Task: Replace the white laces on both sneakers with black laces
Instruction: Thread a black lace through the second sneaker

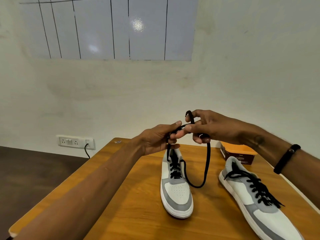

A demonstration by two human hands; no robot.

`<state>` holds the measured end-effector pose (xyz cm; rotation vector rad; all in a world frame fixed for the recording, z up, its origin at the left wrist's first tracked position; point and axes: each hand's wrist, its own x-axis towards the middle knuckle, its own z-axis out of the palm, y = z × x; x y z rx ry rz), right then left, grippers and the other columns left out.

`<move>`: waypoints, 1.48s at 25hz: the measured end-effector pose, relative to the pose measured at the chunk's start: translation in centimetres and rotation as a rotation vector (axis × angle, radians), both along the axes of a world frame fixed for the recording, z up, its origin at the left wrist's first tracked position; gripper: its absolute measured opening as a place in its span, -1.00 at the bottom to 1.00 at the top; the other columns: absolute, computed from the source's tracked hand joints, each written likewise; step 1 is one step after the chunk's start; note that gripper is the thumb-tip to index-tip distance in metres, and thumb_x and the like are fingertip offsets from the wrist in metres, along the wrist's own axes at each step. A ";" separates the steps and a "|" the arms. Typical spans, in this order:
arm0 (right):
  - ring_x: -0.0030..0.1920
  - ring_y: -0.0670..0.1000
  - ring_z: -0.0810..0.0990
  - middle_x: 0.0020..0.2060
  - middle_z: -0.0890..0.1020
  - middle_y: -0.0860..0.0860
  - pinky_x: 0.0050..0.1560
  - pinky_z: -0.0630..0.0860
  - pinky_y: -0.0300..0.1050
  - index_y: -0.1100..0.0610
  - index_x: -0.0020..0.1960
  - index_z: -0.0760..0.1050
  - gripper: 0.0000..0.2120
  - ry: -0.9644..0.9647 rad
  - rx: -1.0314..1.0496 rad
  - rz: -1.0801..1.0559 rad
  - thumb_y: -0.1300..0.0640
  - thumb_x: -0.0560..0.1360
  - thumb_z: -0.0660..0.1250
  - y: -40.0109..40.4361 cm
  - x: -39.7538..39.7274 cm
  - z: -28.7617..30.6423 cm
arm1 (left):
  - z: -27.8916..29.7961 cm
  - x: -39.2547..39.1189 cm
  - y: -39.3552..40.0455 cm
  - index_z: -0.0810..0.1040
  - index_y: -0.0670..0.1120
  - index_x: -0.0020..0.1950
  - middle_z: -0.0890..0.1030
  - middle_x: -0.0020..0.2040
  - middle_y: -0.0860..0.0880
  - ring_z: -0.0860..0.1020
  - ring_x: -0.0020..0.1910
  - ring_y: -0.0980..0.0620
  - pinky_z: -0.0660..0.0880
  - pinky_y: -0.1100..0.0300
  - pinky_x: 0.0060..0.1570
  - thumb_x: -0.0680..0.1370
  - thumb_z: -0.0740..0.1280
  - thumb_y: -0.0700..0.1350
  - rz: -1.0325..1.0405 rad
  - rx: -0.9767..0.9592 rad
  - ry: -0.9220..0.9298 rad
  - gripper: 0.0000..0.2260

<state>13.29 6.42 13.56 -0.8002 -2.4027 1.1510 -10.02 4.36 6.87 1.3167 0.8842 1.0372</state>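
While both hands pinch black lace (206, 163) above left sneaker (176, 187), left hand (155, 139) anchors crossing, right hand (206, 127) holds loop; I keep tension even, bow centred over tongue.

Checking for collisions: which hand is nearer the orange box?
Right. The right hand hovers just left of the orange box; the left hand is farther left, above the middle sneaker.

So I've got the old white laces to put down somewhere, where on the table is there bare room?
The widest bare patch of the table runs from its left edge to the middle sneaker. A narrower strip lies between that sneaker and the right sneaker, partly crossed by the hanging black lace. The far right, around the orange box, is crowded.
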 end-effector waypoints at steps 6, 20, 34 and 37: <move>-0.24 -0.04 0.65 -0.14 0.77 0.07 -0.18 0.60 -0.21 0.21 0.09 0.72 -0.84 0.275 0.138 -0.168 0.17 0.56 0.49 0.9 0.1 -1.6 | -0.2 -1.2 -0.5 0.73 -0.07 0.03 0.60 -0.15 0.01 0.52 -0.17 0.07 0.57 0.08 0.17 0.53 0.50 -0.06 0.020 0.070 0.163 -0.87; -0.19 0.03 0.60 -0.12 0.63 0.06 -0.17 0.62 -0.01 0.22 0.03 0.64 -0.85 0.253 1.121 -0.303 0.25 0.51 0.56 1.8 -2.4 -7.3 | -1.1 -0.9 -1.2 0.67 -0.12 0.30 0.68 -0.01 -0.10 0.35 -0.37 0.10 0.49 -0.02 0.18 0.72 0.13 0.21 -0.014 -0.133 0.189 -0.50; -0.20 -0.13 0.72 -0.24 0.74 -0.09 -0.10 0.64 -0.21 0.06 -0.13 0.67 -0.83 0.402 0.464 -0.613 0.07 0.41 0.65 2.8 0.3 -9.7 | -5.0 -2.7 -2.6 0.62 -0.10 -0.01 0.74 0.04 -0.11 0.72 0.10 -0.10 0.56 -0.08 0.28 0.74 0.24 -0.09 0.540 -0.167 -0.794 -0.78; -0.31 -0.05 0.73 -0.31 0.74 0.01 -0.21 0.63 -0.09 0.14 -0.18 0.66 -0.79 0.220 0.339 -0.724 0.11 0.37 0.68 4.6 4.4 -11.2 | -7.7 -8.7 -3.2 0.49 -0.07 -0.13 0.52 -0.27 -0.03 0.51 -0.32 0.02 0.54 0.08 -0.10 0.73 0.14 -0.15 0.854 -0.229 -0.887 -0.74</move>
